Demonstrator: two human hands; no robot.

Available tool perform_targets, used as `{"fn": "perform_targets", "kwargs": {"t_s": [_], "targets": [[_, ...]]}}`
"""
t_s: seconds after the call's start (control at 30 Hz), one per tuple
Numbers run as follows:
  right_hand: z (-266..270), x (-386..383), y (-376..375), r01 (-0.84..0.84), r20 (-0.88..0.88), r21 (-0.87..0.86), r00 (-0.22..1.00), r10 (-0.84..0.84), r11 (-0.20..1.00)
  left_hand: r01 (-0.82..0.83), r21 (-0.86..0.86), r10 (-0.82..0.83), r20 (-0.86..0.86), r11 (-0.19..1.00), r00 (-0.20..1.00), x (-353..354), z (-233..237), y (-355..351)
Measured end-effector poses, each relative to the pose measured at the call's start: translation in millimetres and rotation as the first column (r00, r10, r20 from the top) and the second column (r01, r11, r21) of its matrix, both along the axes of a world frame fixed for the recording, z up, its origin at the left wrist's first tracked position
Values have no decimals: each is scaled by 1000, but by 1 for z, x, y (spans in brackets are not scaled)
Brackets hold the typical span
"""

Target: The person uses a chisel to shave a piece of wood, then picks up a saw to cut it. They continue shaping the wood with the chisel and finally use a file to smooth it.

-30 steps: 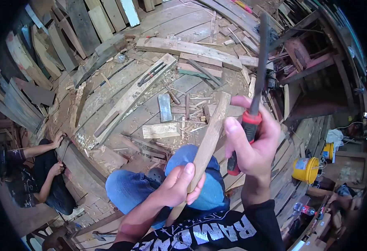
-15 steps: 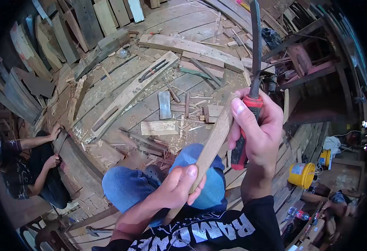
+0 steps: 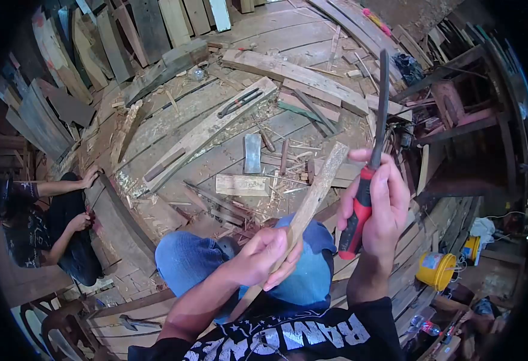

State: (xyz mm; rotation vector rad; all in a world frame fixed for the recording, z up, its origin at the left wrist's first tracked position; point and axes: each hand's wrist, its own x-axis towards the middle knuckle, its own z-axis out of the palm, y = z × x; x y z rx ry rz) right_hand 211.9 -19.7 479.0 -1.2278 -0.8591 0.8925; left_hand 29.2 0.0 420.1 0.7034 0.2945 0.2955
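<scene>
My left hand (image 3: 268, 257) is closed around a narrow strip of wood (image 3: 317, 191), which slants up and to the right above my knees. My right hand (image 3: 385, 207) grips a file (image 3: 382, 108) by its red and black handle, its long dark blade pointing upward. Wood and file are apart, with the wood's top end just left of my right fingers. Below them on the floor are a short pale block (image 3: 243, 185) and a small grey piece (image 3: 252, 153).
At the left, another person (image 3: 41, 225) sits with both hands at a dark board (image 3: 119, 222). Pliers (image 3: 240, 102) lie on a long plank (image 3: 206, 135). Boards (image 3: 149, 30) lean at the back. A yellow bucket (image 3: 436, 271) and a hammer (image 3: 137, 322) are nearer.
The file has come away from the wood strip, and its blade has tipped a little right. My right fingers have loosened around the handle. The view has shifted slightly.
</scene>
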Motion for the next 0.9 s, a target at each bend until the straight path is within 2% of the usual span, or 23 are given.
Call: {"fn": "perform_targets", "kwargs": {"t_s": [0.07, 0.17, 0.27, 0.33, 0.53, 0.6, 0.67, 0.73, 0.8, 0.87, 0.9], "targets": [[-3, -1, -9, 5, 14, -37, 1000, -5, 999, -27, 10, 27, -21, 1000, 999, 0, -2, 0], [-9, -1, -23, 16, 164, -170, 986, 13, 985, -57, -11, 58, 75, 998, 996, 1, -9, 2], [-19, 0, -32, 35, 150, -208, 989, -4, 978, -53, -15, 54, 76, 999, 996, 2, -12, 6], [-25, 4, -36, 40, 128, -196, 992, -15, 980, -31, -25, 32, 52, 999, 998, 3, -11, 8], [-18, -4, -43, -34, 194, -292, 977, 94, 956, 17, -40, -20, -67, 999, 998, 6, -6, 16], [-9, -13, -42, 39, 285, -317, 957, 56, 948, -7, -37, 4, -87, 999, 996, 8, -5, 16], [-8, -18, -44, 31, 320, -337, 944, 83, 941, -88, 8, 89, -148, 996, 985, 11, -8, 15], [-8, -31, -42, 222, 545, -266, 837, -43, 938, -106, 64, 115, -156, 992, 981, 14, -11, 13], [-6, -28, -43, 216, 578, -278, 816, -17, 936, -168, 72, 181, -259, 983, 949, 18, -6, 13], [-7, -25, -45, 92, 680, -296, 720, 142, 951, -193, 51, 200, -254, 980, 947, 20, -10, 12], [-4, -26, -46, 84, 692, -326, 700, 177, 942, -182, 67, 194, -264, 981, 945, 21, -13, 13]]}}
